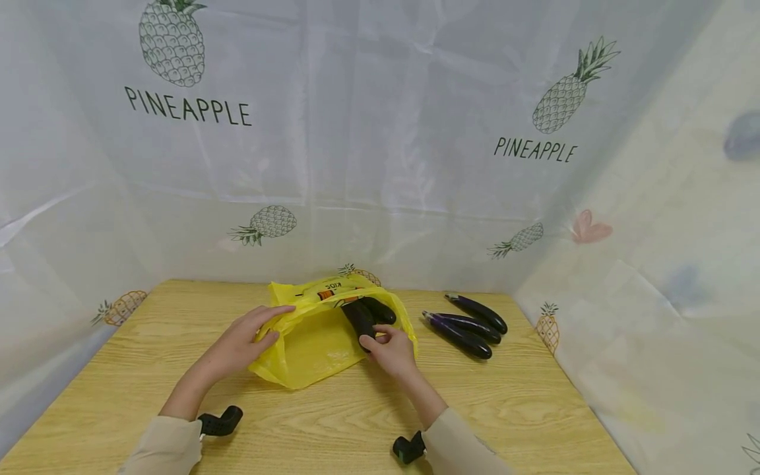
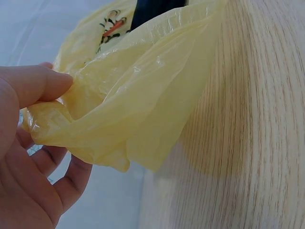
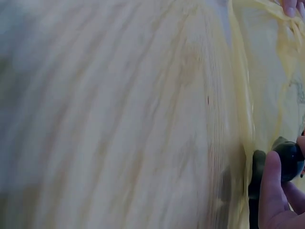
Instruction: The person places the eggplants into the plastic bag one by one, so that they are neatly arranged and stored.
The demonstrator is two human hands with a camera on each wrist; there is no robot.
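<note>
A yellow plastic bag lies on its side with its mouth facing me. My left hand holds the left edge of that mouth, the thin film between thumb and fingers in the left wrist view. At the right side of the opening, my right hand grips the near end of a dark purple eggplant, whose far end disappears under the bag's upper layer. Beside it, partly inside the bag, rests a second eggplant.
Three more eggplants lie close together on the wooden table, right of the bag. Pineapple-print curtains hang behind the table and along its sides. A black wrist device sits by each sleeve.
</note>
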